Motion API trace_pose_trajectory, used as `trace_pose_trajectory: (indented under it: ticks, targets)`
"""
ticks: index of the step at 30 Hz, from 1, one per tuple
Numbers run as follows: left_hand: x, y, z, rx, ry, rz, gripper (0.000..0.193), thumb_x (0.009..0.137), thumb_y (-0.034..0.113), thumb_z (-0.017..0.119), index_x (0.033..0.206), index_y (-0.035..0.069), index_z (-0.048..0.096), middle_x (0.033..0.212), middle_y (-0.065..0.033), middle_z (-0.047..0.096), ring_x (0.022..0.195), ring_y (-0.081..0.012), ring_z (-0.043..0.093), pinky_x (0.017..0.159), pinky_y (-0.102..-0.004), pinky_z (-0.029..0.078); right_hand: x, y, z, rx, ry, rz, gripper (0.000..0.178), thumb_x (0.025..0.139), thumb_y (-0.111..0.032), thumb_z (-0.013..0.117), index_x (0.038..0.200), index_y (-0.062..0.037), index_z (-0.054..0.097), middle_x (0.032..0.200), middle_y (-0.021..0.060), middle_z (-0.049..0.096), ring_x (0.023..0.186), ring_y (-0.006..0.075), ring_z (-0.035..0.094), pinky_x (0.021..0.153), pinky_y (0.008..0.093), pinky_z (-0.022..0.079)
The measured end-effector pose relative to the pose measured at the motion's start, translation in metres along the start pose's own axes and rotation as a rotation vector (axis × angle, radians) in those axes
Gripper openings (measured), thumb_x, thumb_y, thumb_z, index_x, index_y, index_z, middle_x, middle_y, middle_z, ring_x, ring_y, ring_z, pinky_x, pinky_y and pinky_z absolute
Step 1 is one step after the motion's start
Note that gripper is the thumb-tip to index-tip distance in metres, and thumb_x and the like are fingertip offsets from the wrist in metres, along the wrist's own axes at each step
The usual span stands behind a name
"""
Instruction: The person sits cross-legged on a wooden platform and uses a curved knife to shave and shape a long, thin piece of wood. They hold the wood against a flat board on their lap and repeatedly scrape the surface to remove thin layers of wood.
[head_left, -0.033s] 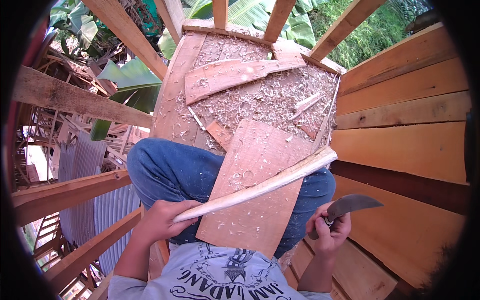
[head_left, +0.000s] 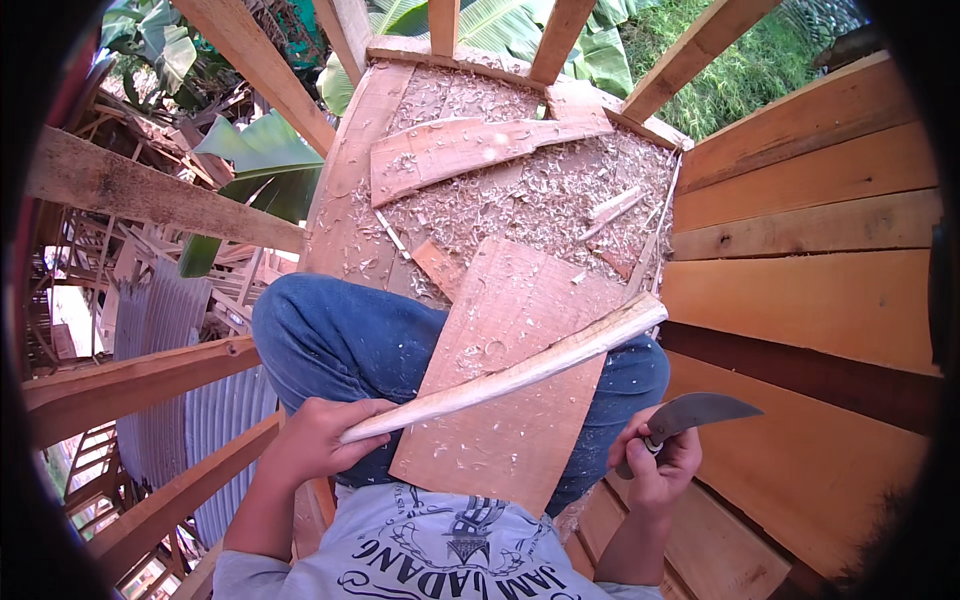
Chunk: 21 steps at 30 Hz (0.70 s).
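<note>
A pale, slightly curved wooden stick (head_left: 510, 377) lies slantwise over the person's lap, its thin end at the left and its thicker end forward and to the right, above the right knee. The left hand (head_left: 328, 440) pinches the thin end between thumb and fingers, so the stick's long axis runs out from that grip. The right hand (head_left: 657, 462), fingers closed round the handle of a knife with a curved blade (head_left: 698, 411), is nearer the thick end but does not touch it; the blade points right, away from the stick, with a gap between them. Under the stick, a flat plank (head_left: 480, 440) slopes across the thighs in blue jeans (head_left: 345, 330); whether stick and plank touch, I cannot tell. Right of the knife, a wall of horizontal boards (head_left: 800, 300) bounds the space; to the left, a wooden rail (head_left: 140, 380) runs beyond the left knee. Ahead, a shaped board (head_left: 440, 162) lies among curled shavings (head_left: 560, 185).
</note>
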<state>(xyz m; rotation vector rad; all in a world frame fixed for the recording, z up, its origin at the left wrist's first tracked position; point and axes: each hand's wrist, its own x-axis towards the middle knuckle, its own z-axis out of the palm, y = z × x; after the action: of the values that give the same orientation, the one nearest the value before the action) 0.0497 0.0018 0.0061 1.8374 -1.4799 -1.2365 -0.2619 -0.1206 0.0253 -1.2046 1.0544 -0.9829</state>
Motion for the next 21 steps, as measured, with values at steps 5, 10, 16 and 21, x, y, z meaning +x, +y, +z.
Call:
trace_pose_trajectory:
  ticks: [5, 10, 16, 21]
  targets:
    - [-0.009, -0.017, -0.004, 0.047, 0.0, 0.0, 0.031, 0.075, 0.016, 0.073, 0.105, 0.009, 0.069, 0.072, -0.0118, 0.067, 0.06, -0.0263, 0.066, 0.056, -0.0318, 0.051, 0.008, 0.01, -0.002, -0.144, -0.225, 0.135, 0.017, 0.089, -0.007, 0.059, 0.101, 0.0044, 0.057, 0.079, 0.0115, 0.062, 0.06, 0.0145, 0.06, 0.052, 0.027, 0.051]
    - [-0.003, -0.025, -0.001, 0.023, 0.013, 0.055, 0.026, 0.072, 0.01, 0.074, 0.097, 0.004, 0.071, 0.069, -0.0121, 0.066, 0.059, -0.0251, 0.067, 0.054, -0.0304, 0.049, 0.01, 0.015, 0.007, -0.259, -0.106, 0.031, 0.017, 0.091, -0.006, 0.054, 0.104, 0.0042, 0.059, 0.078, 0.009, 0.063, 0.057, 0.0126, 0.057, 0.05, 0.0245, 0.047]
    - [0.002, -0.029, 0.002, 0.044, 0.027, 0.071, 0.026, 0.074, 0.016, 0.074, 0.099, 0.01, 0.071, 0.067, -0.0098, 0.065, 0.054, -0.0239, 0.063, 0.051, -0.0313, 0.048, 0.005, 0.016, 0.034, -0.714, -0.355, -0.193, 0.018, 0.08, 0.004, 0.062, 0.098, 0.0041, 0.06, 0.07, 0.0144, 0.059, 0.056, 0.0247, 0.061, 0.051, 0.0311, 0.047]
    - [0.001, -0.03, 0.004, 0.044, 0.056, 0.078, 0.025, 0.074, 0.015, 0.074, 0.098, 0.009, 0.071, 0.066, -0.0096, 0.065, 0.054, -0.0233, 0.063, 0.051, -0.0307, 0.048, 0.015, 0.013, 0.022, -0.549, 0.006, 0.084, 0.018, 0.079, 0.004, 0.063, 0.097, 0.0033, 0.06, 0.069, 0.0137, 0.058, 0.055, 0.0247, 0.061, 0.051, 0.0311, 0.047]
